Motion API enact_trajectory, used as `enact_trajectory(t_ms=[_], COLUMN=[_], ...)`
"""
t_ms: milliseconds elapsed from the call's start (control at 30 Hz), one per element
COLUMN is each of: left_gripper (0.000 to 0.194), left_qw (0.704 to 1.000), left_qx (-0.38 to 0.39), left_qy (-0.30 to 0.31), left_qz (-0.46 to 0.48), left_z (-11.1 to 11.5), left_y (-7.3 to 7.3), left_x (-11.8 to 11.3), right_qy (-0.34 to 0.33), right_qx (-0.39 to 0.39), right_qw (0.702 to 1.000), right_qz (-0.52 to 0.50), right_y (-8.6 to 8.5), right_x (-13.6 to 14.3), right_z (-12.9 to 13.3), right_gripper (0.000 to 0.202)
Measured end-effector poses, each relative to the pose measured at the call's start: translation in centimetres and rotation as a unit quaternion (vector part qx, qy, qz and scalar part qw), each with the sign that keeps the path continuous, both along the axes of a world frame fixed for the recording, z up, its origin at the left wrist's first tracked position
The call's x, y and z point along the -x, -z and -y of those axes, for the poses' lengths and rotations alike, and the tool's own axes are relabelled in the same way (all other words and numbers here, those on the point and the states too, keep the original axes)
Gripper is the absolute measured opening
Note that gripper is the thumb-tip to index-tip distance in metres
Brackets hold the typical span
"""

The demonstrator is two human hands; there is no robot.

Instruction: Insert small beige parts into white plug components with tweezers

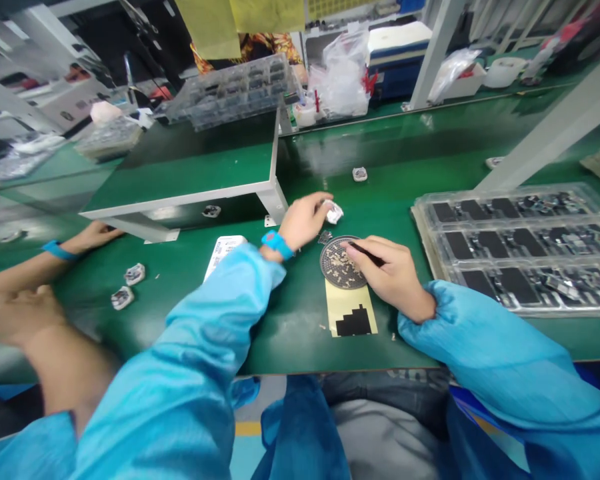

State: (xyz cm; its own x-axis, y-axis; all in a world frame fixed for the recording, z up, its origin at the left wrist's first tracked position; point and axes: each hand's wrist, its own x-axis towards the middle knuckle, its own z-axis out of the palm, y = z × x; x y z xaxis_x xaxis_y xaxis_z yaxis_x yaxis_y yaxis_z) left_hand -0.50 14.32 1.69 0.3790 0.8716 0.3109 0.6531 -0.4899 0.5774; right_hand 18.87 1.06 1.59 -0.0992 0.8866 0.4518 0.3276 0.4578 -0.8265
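Note:
My left hand (303,223), wearing a blue wrist strap, is closed with thumb and fingers on the edge of a small white device housing (334,213) over the green bench. In my right hand (394,275) is a slim dark tool (367,253), held like a pen. Its tip is too small to make out. Below that hand lies a round dark perforated dish (325,272) with several tiny beige pieces scattered in it. A yellow sheet (336,300) with black cut shapes sticks out from under the dish. Small metal bits (325,237) lie between the dish and the white housing.
Right of my right hand is a clear compartment tray (433,257) of black sheets and metal parts. A green raised shelf (195,167) stands at left. Another white housing (360,174) lies farther back. A co-worker's arms (35,320) reach in from the left, near two more housings (123,298).

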Motion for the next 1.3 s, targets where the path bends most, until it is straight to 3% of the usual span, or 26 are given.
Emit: enact_trajectory(t_ms=[133, 200, 300, 400, 467, 533, 633, 767, 900, 1067, 1167, 1300], left_gripper=[0.038, 0.063, 0.087, 0.073, 0.056, 0.047, 0.054, 0.054, 0.056, 0.056, 0.061, 0.065], left_qw=[0.990, 0.984, 0.986, 0.985, 0.985, 0.986, 0.989, 0.997, 0.982, 0.958, 0.937, 0.894], left_qx=[0.041, -0.002, -0.053, 0.007, 0.009, -0.043, -0.100, -0.064, 0.038, 0.114, 0.166, 0.247], left_qy=[-0.093, -0.110, -0.041, -0.030, -0.035, -0.021, 0.005, 0.041, 0.045, 0.012, 0.005, 0.027], left_qz=[-0.101, -0.137, -0.152, -0.168, -0.171, -0.160, -0.108, 0.017, 0.178, 0.263, 0.307, 0.373], left_z=[-8.0, -10.2, -11.8, -12.6, -12.6, -11.7, -8.4, -2.3, 3.5, 8.8, 9.9, 9.3], left_y=[0.6, 1.3, 2.6, 3.5, 3.3, 2.4, 0.5, -1.1, -1.0, 0.1, 0.8, 1.4], left_x=[-3.7, -5.8, -8.5, -9.8, -9.8, -9.3, -7.8, -4.8, -1.6, 0.9, 1.7, 2.9], right_qy=[0.017, 0.018, -0.002, -0.022, -0.018, -0.015, -0.044, -0.096, -0.115, -0.088, -0.073, -0.076], right_qx=[0.017, 0.018, 0.009, -0.002, 0.019, 0.082, 0.210, 0.297, 0.293, 0.219, 0.188, 0.192], right_qw=[1.000, 1.000, 1.000, 0.999, 0.999, 0.995, 0.968, 0.923, 0.919, 0.953, 0.963, 0.969], right_qz=[0.012, 0.007, -0.012, -0.024, -0.034, -0.055, -0.129, -0.227, -0.238, -0.191, -0.178, -0.138], right_y=[0.2, 0.1, -0.4, -0.5, -0.4, -0.2, -0.1, -0.2, -0.1, -0.3, -0.6, -0.5], right_x=[-0.1, -0.2, -0.3, -0.4, -0.5, -0.5, -0.4, 0.0, 0.1, -0.2, -0.4, -0.7], right_z=[-0.2, -0.2, -0.1, 0.1, 0.2, 0.3, 0.2, 0.1, 0.3, 0.6, 0.7, 0.8], right_gripper=[0.019, 0.021, 0.026, 0.035, 0.045, 0.052, 0.054, 0.046, 0.047, 0.036, 0.031, 0.026])
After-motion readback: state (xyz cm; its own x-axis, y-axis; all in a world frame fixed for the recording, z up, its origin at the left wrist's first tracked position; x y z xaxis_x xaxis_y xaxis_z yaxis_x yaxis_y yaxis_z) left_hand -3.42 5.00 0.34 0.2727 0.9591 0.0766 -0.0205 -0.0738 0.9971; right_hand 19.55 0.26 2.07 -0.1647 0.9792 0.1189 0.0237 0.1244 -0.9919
